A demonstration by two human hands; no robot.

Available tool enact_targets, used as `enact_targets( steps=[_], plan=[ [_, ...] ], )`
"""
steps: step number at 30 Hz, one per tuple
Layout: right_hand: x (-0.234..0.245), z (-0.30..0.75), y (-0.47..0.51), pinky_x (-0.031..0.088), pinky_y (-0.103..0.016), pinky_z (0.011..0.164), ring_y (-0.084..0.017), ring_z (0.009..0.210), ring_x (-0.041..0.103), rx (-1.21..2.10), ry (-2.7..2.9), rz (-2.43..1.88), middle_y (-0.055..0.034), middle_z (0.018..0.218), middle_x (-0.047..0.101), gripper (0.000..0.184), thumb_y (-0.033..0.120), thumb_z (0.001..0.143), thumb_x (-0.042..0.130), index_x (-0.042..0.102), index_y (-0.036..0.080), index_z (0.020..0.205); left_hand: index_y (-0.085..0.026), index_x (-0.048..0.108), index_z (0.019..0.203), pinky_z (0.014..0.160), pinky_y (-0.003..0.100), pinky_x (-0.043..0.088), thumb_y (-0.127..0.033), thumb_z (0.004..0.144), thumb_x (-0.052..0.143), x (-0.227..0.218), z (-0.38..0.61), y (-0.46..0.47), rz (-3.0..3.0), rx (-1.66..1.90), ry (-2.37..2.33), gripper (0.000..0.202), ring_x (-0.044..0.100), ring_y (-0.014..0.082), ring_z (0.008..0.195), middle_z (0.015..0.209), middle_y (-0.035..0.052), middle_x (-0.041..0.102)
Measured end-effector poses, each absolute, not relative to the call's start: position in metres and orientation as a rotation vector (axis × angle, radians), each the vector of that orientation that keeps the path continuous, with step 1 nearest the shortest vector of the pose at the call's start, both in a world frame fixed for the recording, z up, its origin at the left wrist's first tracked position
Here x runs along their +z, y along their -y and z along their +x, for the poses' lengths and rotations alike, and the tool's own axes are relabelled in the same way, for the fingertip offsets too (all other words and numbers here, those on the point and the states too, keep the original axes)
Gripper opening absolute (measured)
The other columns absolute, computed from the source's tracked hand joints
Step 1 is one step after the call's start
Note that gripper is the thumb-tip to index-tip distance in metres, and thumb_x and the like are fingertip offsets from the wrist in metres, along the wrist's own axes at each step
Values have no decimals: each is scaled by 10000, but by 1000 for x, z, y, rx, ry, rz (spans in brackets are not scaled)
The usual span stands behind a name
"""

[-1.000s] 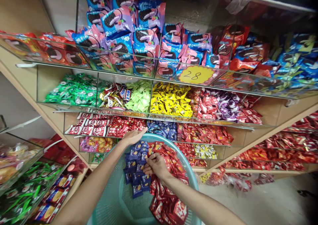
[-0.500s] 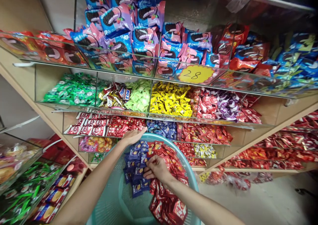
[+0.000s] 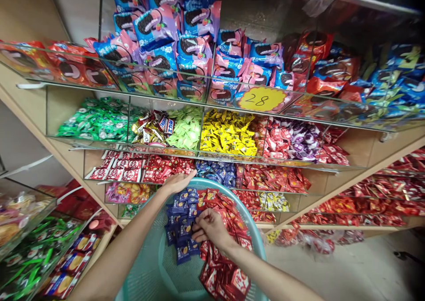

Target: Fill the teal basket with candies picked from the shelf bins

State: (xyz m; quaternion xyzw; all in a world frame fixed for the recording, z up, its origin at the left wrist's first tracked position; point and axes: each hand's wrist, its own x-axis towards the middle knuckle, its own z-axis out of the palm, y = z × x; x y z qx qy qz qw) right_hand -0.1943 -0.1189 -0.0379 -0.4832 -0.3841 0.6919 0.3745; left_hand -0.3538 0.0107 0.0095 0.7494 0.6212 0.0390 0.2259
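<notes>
My left hand (image 3: 179,183) lies over the far left rim of a teal plastic basket (image 3: 255,234), closed on it, with some fingers hidden. Inside the basket, my right hand (image 3: 210,227) has its fingers curled together at the edge of the dark blue snack packets (image 3: 182,212). Its fingertips meet a blue packet there; the exact grip is partly hidden. The blue packets form a patch on the left of the contents. Beside and under my right hand, red snack packets (image 3: 226,274) fill the right side of the basket.
Tiered shelves with clear dividers stand ahead, holding yellow packets (image 3: 229,135), green packets (image 3: 98,121) and blue-pink cookie packs (image 3: 156,26). A yellow price tag (image 3: 262,99) hangs on the upper shelf edge. More packets fill a side rack (image 3: 36,248) at lower left. Bagged goods (image 3: 308,239) lie on the floor.
My right hand has shifted very slightly at the blue packets. My left hand and the basket stay in place.
</notes>
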Motion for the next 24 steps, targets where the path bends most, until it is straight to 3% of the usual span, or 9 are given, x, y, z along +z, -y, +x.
enact_targets(
  steps=[4, 7, 11, 13, 16, 24],
  plan=[
    [-13, -177, 105, 441, -241, 370, -143, 396, 574, 1595, 1185, -1193, 11, 602, 607, 435, 548, 639, 593, 387, 191, 782, -224, 665, 900, 849, 383, 371, -717, 726, 3, 10, -354, -10, 2068, 103, -1727, 844, 555, 295, 1009, 1034, 96, 653],
    [11, -144, 73, 412, -221, 371, -134, 428, 567, 1164, 1372, -1261, -12, 643, 612, 348, 520, 738, 505, 430, 192, 825, -211, 670, 811, 828, 382, 387, -730, 717, 3, 11, -353, -10, 2048, 115, -1735, 851, 568, 299, 976, 1023, 105, 654],
    [25, -101, 22, 458, -281, 614, -195, 696, 623, 349, 1756, -1811, -88, 731, 633, 228, 359, 827, 435, 532, 162, 888, -208, 665, 771, 829, 397, 386, -741, 709, 10, 12, -352, -10, 2030, 134, -1732, 846, 575, 302, 953, 1002, 110, 658],
    [20, -92, 4, 446, -309, 705, -237, 856, 610, 156, 1917, -2127, -158, 876, 631, 242, 310, 829, 441, 568, 133, 934, -210, 661, 750, 835, 399, 382, -736, 713, 15, 11, -352, -10, 2031, 136, -1735, 834, 580, 299, 938, 984, 108, 663],
    [7, -94, -12, 440, -314, 741, -256, 921, 598, 148, 2009, -2345, -205, 959, 612, 241, 248, 819, 464, 608, 103, 948, -205, 659, 757, 836, 385, 382, -724, 722, 15, 11, -352, -10, 2044, 139, -1728, 828, 582, 292, 937, 962, 110, 669],
    [-4, -100, -21, 433, -278, 770, -220, 955, 592, 215, 2002, -2402, -192, 983, 615, 244, 155, 793, 495, 606, 114, 1006, -197, 660, 845, 809, 387, 391, -711, 730, 12, 11, -354, -10, 2059, 117, -1730, 836, 568, 304, 970, 1009, 118, 656]
  ],
)
